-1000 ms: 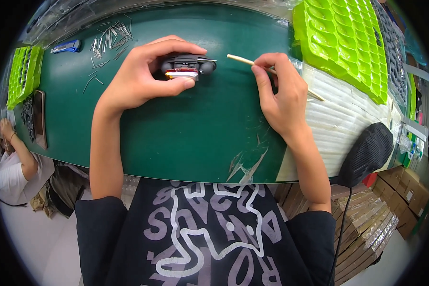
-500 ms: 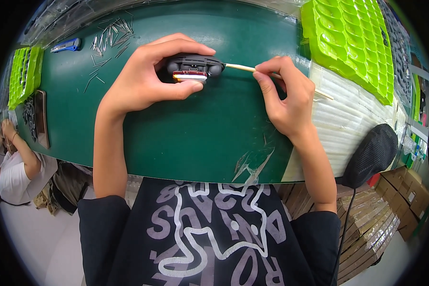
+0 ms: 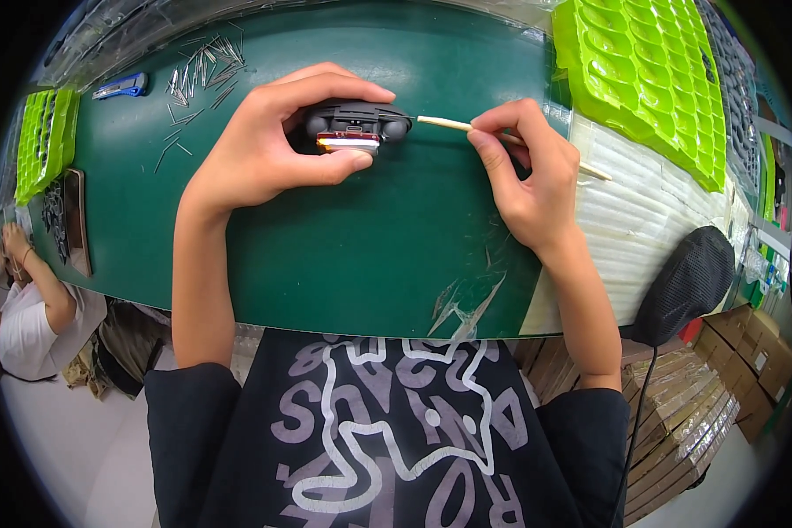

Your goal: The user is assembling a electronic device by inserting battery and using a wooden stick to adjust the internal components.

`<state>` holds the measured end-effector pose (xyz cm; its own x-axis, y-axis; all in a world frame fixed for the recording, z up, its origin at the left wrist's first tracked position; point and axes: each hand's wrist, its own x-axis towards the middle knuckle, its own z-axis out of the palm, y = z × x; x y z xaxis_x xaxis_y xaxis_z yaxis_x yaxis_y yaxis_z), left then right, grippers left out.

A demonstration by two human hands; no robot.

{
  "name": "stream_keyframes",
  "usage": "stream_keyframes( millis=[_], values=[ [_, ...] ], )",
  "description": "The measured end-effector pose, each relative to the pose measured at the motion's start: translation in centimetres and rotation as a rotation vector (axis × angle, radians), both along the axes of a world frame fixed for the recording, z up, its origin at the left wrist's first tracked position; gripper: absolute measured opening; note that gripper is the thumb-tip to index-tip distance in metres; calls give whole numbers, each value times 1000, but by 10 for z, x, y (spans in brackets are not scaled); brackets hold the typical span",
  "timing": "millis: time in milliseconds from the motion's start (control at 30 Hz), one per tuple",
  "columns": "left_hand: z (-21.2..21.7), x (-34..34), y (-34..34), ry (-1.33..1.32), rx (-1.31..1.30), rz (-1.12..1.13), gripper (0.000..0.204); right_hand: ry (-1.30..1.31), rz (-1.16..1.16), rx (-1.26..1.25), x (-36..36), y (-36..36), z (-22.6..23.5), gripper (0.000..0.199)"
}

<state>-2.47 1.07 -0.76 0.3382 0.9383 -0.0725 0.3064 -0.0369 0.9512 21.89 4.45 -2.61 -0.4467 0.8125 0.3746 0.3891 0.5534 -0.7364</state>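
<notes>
My left hand [image 3: 277, 145] grips a small black device [image 3: 357, 126] with a red and white lit strip on its near edge, held just above the green table [image 3: 343, 255]. My right hand [image 3: 524, 172] pinches a thin wooden stick [image 3: 444, 123] between thumb and fingers. The stick's left tip touches the right end of the black device, and its other end pokes out past my hand to the right.
Bright green moulded trays lie at the far right [image 3: 651, 79] and far left [image 3: 44, 141]. Several thin metal pins [image 3: 198, 75] and a blue cutter [image 3: 121, 85] lie at the back left. Another person [image 3: 22, 299] sits at lower left. A black mesh seat back [image 3: 686, 286] and cardboard boxes [image 3: 757, 361] stand at right.
My right hand moved left and brought the stick's tip against the right end of the black device. The left hand kept holding the device nearly in place.
</notes>
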Motion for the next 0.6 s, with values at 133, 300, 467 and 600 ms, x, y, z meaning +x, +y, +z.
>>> stream_keyframes(
  millis=[133, 300, 467, 600],
  values=[
    [1, -1, -1, -5, -5, 0, 47, -16, -1, -22, -1, -1, 1, 8],
    [1, 0, -1, 27, 31, -13, 47, -6, 16, -15, 0, 0, 0, 9],
    [0, 4, -6, 46, 80, -30, 48, 19, 31, -7, 2, -1, 2, 9],
    [-2, 10, -8, -5, 106, -52, 49, 7, 33, 6, 9, 1, 8, 10]
  ],
)
